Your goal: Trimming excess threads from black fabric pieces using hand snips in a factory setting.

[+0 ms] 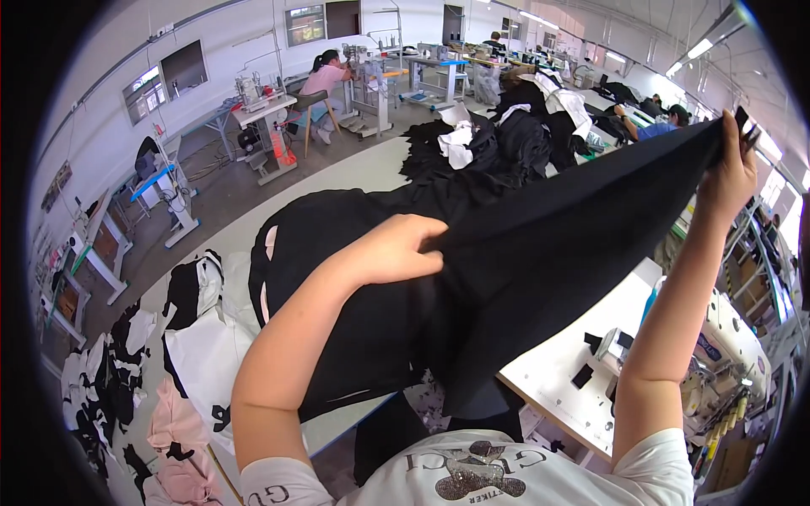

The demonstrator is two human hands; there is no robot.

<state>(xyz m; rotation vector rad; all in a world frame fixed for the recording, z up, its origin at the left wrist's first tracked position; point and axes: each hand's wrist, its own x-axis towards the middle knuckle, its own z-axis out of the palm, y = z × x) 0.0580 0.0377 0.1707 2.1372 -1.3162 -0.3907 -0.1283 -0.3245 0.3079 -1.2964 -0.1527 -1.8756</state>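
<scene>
Windows and long ceiling lights brighten a sewing workshop, its far and right edges bent and lost in the fisheye's dark rim. Across the near middle runs a pale table [354, 173], much of its top hidden under black cloth [540, 236]. That cloth lies on the table at left and rises to the right, where the right hand [732, 173] pinches its lifted end; a small dark thing by those fingertips is hard to make out. The left hand [401, 249] touches the cloth's middle, thumb and fingers apart — whether it grips a fold, I cannot tell.

On the far side of the table is a black-and-white fabric heap [523, 139], partly covered by the cloth; at near left lie white pieces [207, 346] and pink fabric [177, 426]. At right, the forearm hides part of a sewing machine [717, 354] — black scraps [582, 375] dot its white worktop [557, 384]. Farther off, a person in pink [325, 80] sits at another machine, and someone in blue [658, 129] is half hidden.
</scene>
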